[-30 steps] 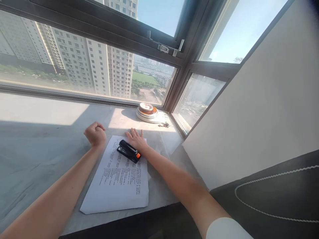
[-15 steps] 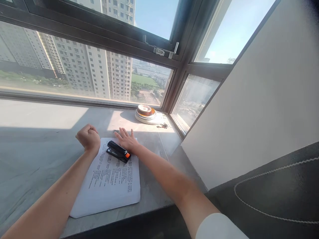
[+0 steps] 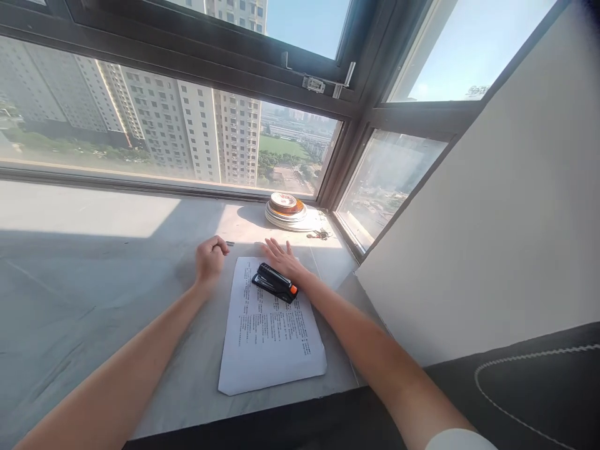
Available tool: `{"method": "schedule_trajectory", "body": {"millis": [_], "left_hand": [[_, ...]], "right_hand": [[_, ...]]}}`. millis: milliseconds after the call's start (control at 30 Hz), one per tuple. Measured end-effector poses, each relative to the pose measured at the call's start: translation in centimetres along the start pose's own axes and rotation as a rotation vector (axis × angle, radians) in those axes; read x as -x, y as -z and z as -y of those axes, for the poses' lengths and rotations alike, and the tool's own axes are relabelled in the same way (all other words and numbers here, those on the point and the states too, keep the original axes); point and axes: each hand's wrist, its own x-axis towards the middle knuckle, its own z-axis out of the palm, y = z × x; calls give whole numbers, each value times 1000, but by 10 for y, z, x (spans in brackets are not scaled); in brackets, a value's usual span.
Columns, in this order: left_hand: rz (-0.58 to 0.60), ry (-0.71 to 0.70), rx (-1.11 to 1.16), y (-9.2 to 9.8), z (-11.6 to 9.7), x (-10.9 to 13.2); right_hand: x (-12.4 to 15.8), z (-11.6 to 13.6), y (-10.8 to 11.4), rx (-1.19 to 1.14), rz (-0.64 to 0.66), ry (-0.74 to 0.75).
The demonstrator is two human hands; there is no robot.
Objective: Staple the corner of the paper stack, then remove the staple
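A black stapler [image 3: 274, 283] with an orange end lies slantwise on white printed paper [image 3: 272, 365], which seems to be a stack with cut or bent corners. My right hand [image 3: 282, 257] is open, fingers spread flat at the paper's top right, just beyond the stapler. Curled into a fist, my left hand [image 3: 210, 257] is left of the paper and apart from it, with nothing showing in its fingers. A small dark strip [image 3: 230, 243], perhaps staples, lies on the sill just past the left fist.
Rolls of tape [image 3: 287, 212] are stacked in the sunlit window corner, with a small tangled dark item [image 3: 319, 235] beside them. The grey marble sill [image 3: 94, 300] ends at a front edge near me. A white wall [image 3: 492, 219] rises on the right; a window frame [image 3: 187, 190] runs behind.
The view has shifted, so the paper and stapler appear farther right. My left fist has moved away from the paper's left edge. My right hand stays flat beside the stapler.
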Motion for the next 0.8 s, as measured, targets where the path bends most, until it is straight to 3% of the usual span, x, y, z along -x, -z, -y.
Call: {"method": "schedule_trajectory", "body": {"millis": [133,333,400,467,567,667,800], "left_hand": [[113,127,138,-16,7,14],[104,149,149,-17,8,11],[105,144,129,-16,9,10],[135,129,78,-16,9,10],[198,97,-42,-17,9,12],[238,43,-141,-18,7,14],[286,-41,-184,-20,6,15]], "right_hand": [[-5,2,-1,-61,-99,35],[26,13,35,-378,-492,108],[37,22,50,-479,-405,167],[44,33,60,-480,-191,207],[49,49,67,-371,19,132],[58,58,66,-339,14,25],[75,64,65,-478,-36,74]]}}
